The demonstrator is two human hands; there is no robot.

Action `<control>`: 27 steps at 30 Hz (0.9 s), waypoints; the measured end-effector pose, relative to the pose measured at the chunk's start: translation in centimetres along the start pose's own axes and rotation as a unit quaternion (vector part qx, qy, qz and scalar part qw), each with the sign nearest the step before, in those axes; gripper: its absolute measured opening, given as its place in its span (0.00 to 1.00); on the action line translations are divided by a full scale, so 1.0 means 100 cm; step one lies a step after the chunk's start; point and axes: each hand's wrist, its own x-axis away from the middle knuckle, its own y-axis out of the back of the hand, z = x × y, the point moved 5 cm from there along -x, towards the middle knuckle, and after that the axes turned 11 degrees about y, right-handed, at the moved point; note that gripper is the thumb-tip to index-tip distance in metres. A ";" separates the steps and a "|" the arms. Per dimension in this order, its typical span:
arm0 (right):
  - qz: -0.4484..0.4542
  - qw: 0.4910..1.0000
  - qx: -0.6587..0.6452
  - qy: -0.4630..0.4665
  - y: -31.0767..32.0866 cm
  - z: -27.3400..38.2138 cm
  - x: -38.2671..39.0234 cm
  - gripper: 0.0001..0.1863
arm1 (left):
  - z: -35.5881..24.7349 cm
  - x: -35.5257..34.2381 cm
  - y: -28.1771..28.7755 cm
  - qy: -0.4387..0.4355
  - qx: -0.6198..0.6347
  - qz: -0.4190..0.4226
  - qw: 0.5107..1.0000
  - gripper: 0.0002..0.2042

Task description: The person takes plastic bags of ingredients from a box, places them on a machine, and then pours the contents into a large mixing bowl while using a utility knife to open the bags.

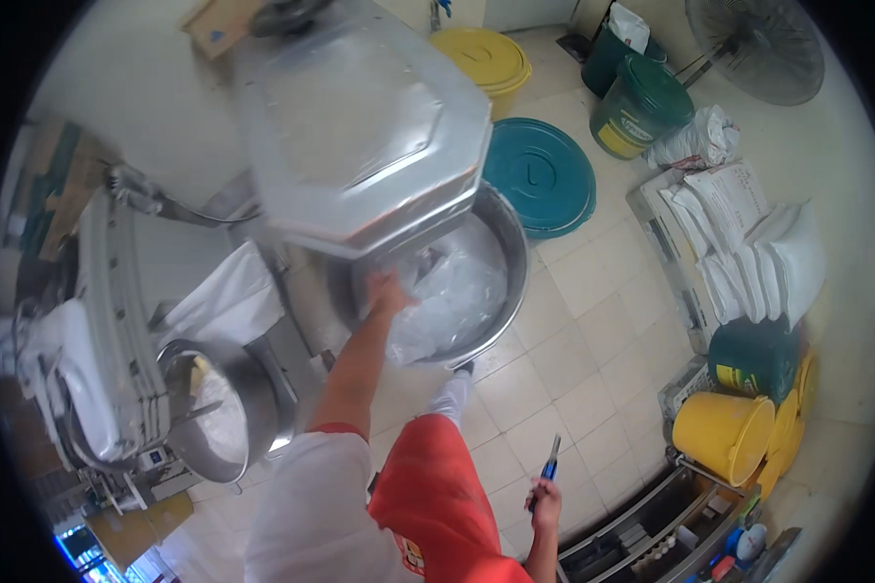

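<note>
Clear crinkled plastic sheet lies inside a large round metal mixing bowl. My left hand reaches over the rim and closes on the sheet near the bowl's left side; its fingertips are blurred. Above the bowl's far part juts the silvery mixer head, hiding what lies beneath it. Low on the right, away from the bowl, my right hand grips a blue utility knife, its narrow blade pointing up and away from me.
Left stands a smaller mixer bowl with pale contents. A teal lidded tub and a yellow bucket flank the big bowl. Along the right wall are white sacks, a fan and a yellow tub. A divided rack sits lower right.
</note>
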 end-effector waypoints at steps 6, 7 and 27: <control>-0.076 0.991 0.024 -0.106 0.047 0.034 0.011 0.11 | -0.020 -0.042 -0.129 0.117 -0.035 0.137 0.983 0.56; -0.085 0.986 0.060 -0.133 0.043 0.044 0.009 0.10 | -0.036 -0.035 -0.126 0.111 0.042 0.145 0.982 0.58; 0.108 0.972 0.195 0.079 -0.081 0.248 -0.136 0.11 | -0.127 -0.003 -0.069 -0.192 -0.069 0.236 0.950 0.44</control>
